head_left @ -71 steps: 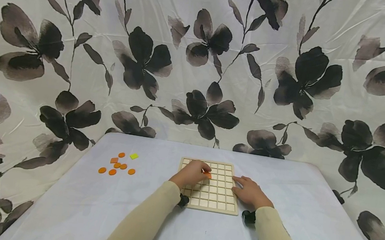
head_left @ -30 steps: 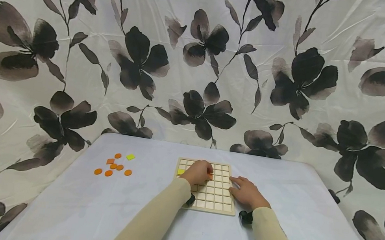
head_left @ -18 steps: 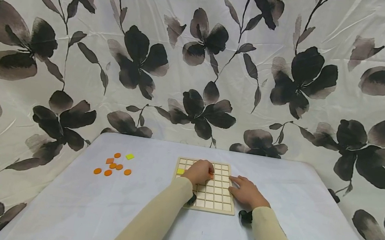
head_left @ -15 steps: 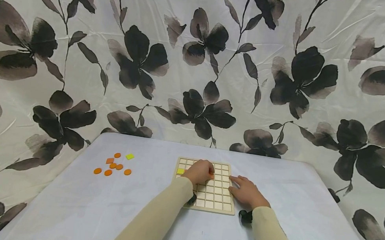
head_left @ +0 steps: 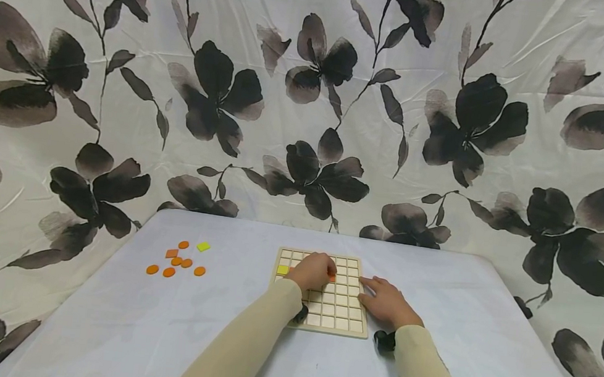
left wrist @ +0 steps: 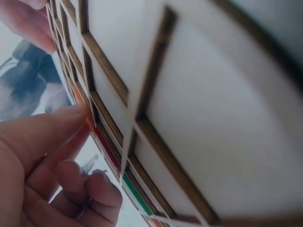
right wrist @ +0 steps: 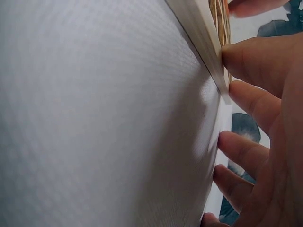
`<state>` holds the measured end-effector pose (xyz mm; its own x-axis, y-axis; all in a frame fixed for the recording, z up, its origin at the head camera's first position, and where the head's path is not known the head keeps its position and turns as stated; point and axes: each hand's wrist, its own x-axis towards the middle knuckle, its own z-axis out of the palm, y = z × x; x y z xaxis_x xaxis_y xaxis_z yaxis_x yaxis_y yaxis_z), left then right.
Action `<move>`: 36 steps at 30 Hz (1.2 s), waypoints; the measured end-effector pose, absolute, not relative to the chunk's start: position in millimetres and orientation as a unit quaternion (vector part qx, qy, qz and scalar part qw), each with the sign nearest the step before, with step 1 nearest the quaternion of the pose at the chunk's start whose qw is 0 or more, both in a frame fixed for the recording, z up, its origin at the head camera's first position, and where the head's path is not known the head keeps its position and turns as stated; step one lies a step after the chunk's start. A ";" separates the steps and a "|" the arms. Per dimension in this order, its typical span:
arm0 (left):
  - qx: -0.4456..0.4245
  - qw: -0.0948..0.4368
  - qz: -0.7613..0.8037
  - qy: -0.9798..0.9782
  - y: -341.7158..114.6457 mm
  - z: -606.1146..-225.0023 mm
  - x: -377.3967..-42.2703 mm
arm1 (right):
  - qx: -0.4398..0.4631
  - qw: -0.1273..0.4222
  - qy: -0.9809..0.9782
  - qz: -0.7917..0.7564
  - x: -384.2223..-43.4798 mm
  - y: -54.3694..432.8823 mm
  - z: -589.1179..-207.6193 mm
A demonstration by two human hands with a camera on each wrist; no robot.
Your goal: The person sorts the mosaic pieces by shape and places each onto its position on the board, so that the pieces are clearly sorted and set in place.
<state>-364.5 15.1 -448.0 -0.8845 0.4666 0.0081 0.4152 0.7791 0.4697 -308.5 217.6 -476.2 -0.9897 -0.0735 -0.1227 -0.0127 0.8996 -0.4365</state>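
Note:
A pale wooden grid board (head_left: 334,322) lies on the table. My left hand (head_left: 310,270) reaches over it, thumb and index finger pinching an orange tile (head_left: 331,278) at a cell right of the board's middle. In the left wrist view the fingertips meet that orange tile (left wrist: 87,113), the other fingers curled below. A red tile (left wrist: 108,150) and a green tile (left wrist: 136,195) show in the same line of cells. A yellow tile (head_left: 283,270) sits at the board's left side. My right hand (head_left: 390,302), fingers spread, touches the board's right edge with thumb and index finger.
Left of the board lie several orange discs (head_left: 200,271), an orange square (head_left: 171,254) and a yellow square (head_left: 203,246) on the white table (head_left: 112,328). A floral cloth (head_left: 265,116) hangs behind the table.
Since the earliest frame my left hand has shifted slightly right over the board, uncovering the yellow tile at its left side. During the last half second both hands stay nearly still.

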 end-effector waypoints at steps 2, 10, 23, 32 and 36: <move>0.228 0.056 0.234 0.943 13.7 -448.2 -364.3 | -0.021 0.069 0.972 -0.222 -308.5 217.1 -476.0; 0.200 0.073 0.248 0.945 5.0 -443.6 -362.8 | -0.015 0.069 0.973 -0.218 -308.3 215.6 -474.7; 0.213 0.076 0.288 0.931 -25.0 -439.4 -371.9 | -0.015 0.069 0.974 -0.216 -308.6 214.6 -475.5; 0.189 0.062 0.279 0.940 -45.6 -436.4 -378.9 | -0.017 0.070 0.974 -0.213 -309.3 214.2 -475.2; 0.182 0.054 0.269 0.944 -55.5 -432.7 -379.8 | -0.023 0.067 0.975 -0.210 -308.4 214.0 -475.6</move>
